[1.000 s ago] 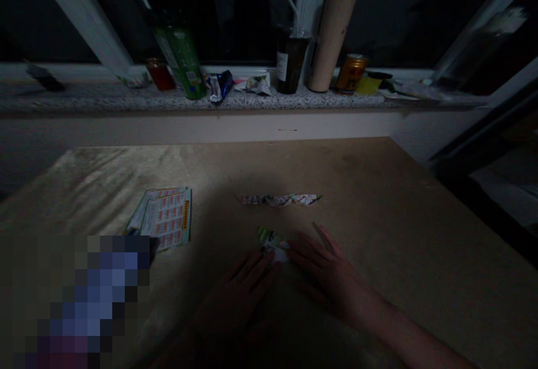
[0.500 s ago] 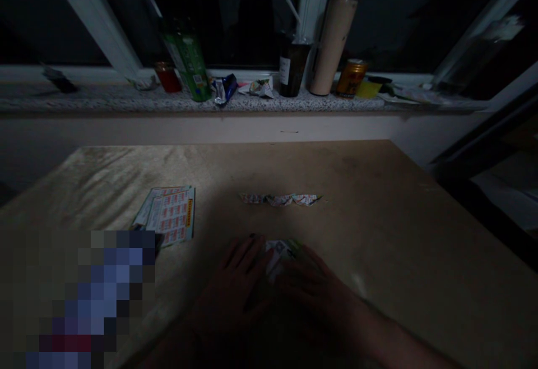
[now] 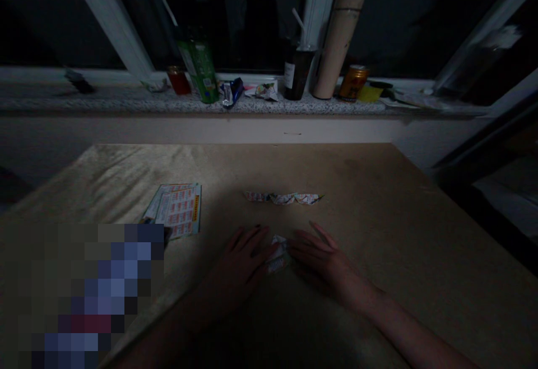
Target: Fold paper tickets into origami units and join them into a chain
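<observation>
A small folded piece of printed paper (image 3: 278, 257) lies on the tan table (image 3: 378, 234) between my two hands. My left hand (image 3: 239, 265) rests flat beside it, fingers stretched out, fingertips touching its left edge. On the other side my right hand (image 3: 319, 257) lies flat too, fingers extended against the paper's right edge. Beyond them sits a row of three small folded paper pieces (image 3: 283, 197).
A stack of printed sheets (image 3: 179, 215) lies at the left. A blurred-out patch covers the lower left. The stone sill (image 3: 126, 102) behind holds a green bottle (image 3: 199, 69), a red jar (image 3: 179, 80), a dark cup with straw (image 3: 296, 72), a tall beige tube (image 3: 336, 44), a can (image 3: 353, 83) and wrappers.
Both hands closed over the paper and folded it, hiding its green part, then spread flat again. The paper is now smaller. The view shifted slightly.
</observation>
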Motion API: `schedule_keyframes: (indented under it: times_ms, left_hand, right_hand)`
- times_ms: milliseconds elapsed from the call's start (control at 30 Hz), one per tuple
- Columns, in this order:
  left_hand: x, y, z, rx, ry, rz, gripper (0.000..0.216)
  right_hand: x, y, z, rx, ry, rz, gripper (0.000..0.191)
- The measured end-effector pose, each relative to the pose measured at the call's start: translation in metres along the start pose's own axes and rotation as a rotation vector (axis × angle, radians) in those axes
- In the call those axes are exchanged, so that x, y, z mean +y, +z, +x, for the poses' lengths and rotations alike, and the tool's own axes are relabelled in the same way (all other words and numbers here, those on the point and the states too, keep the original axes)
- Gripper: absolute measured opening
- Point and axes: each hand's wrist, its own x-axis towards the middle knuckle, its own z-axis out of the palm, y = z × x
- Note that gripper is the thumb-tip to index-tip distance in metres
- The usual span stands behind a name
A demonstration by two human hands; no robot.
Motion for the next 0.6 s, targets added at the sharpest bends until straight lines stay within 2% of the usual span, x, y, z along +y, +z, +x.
schedule_keyframes:
  times_ms: [167,267,400,533,600]
  left_hand:
    - [-0.002,-0.002,0.001,0.068,-0.039,-0.144,0.04]
    - [0.002,-0.008,0.004,0.051,-0.064,-0.212,0.034]
    - [0.009,-0.016,0.013,0.022,-0.027,-0.17,0.022]
    - [0.014,-0.017,0.021,0.026,0.011,-0.083,0.04]
    - [0.015,-0.015,0.023,0.029,0.025,-0.05,0.039]
  right_hand:
    - [-0.001,0.005,0.001,0.094,-0.015,-0.027,0.03]
    - [0.0,0.006,0.001,0.09,-0.019,-0.026,0.029]
    - [0.0,0.008,0.002,0.104,-0.016,-0.031,0.026]
    - [0.001,0.01,0.001,0.111,-0.023,-0.036,0.025]
    - [0.002,0.011,0.0,0.115,-0.03,-0.04,0.025]
